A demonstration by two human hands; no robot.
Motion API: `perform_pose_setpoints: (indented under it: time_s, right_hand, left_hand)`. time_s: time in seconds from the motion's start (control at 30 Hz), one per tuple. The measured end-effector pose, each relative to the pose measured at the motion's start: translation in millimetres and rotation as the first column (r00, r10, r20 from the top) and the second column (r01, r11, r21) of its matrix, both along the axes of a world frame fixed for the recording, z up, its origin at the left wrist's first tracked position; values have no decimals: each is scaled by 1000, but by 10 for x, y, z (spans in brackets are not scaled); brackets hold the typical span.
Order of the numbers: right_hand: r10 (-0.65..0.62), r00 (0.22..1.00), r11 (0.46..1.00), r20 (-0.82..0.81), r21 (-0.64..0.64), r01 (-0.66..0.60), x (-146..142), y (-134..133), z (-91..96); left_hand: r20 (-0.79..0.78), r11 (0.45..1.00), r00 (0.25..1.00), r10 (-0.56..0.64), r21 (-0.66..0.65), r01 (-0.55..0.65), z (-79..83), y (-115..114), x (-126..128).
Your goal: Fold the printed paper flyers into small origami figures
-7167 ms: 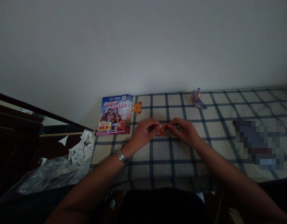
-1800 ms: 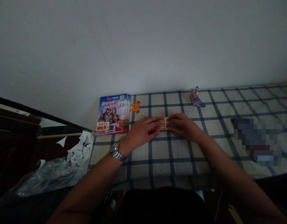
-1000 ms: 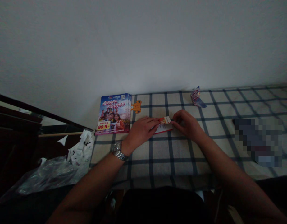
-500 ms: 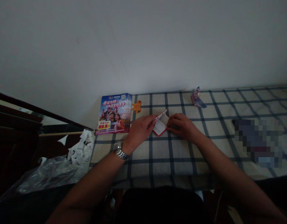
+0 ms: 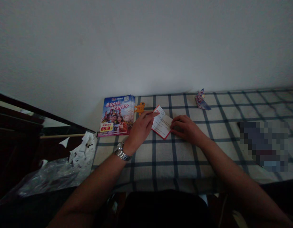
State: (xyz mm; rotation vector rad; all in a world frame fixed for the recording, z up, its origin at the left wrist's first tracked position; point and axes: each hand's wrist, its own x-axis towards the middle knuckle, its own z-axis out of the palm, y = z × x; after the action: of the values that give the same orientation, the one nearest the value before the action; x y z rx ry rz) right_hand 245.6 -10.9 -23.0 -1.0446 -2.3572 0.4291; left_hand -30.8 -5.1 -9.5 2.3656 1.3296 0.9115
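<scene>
- Wall (image 5: 146, 47) rises behind a checked cloth (image 5: 182, 167); all positions below are given relative to the card.
- Card (image 5: 162, 125): white with a red edge and printed lines, lying opened out on the cloth between both hands.
- Left hand (image 5: 140, 131): fingers extended and released, not grasping. Index fingertip (image 5: 156, 113) sits at the card's upper corner, apparently to keep that end open.
- Right hand (image 5: 186, 129): fingers lightly curled, not clenched. Pads (image 5: 173, 126) rest at the card's right edge, apparently steadying it against the cloth.
- Watch (image 5: 122, 154): on the left wrist, below the card.
- Brochures (image 5: 116, 115): squared stack left of the card, which suggests orderly storage.
- Cutout (image 5: 139, 107): orange, just beside the card's upper left.
- Paper (image 5: 201, 101): folded piece, upright beyond the card to the right.
- Plastic (image 5: 53, 177): crumpled sheet, well left of the card, with torn scraps (image 5: 82, 148) on it.
</scene>
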Motion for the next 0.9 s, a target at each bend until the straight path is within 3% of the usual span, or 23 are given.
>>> perform_pose_setpoints:
  time_s: [0.27, 0.5, 0.73, 0.9]
  right_hand:
    - [-2, 1000, 1000, -17, -3, 1, -5, 4, -8]
    - [-2, 1000, 1000, -8, 3, 2, -7, 3, -6]
    - [10, 1000, 1000, -2, 9, -9, -5, 2, -5]
    - [6, 1000, 1000, 0, 17, -6, -7, -4, -2]
  left_hand:
    - [-119, 995, 989, 91, 56, -85, -6, -11, 9]
    - [-149, 994, 986, 70, 94, -56, -20, 8, 2]
    - [-180, 993, 980, -84, 63, 97, -45, 16, -2]
    - [-222, 990, 966, -130, 31, 140, -88, 20, -6]
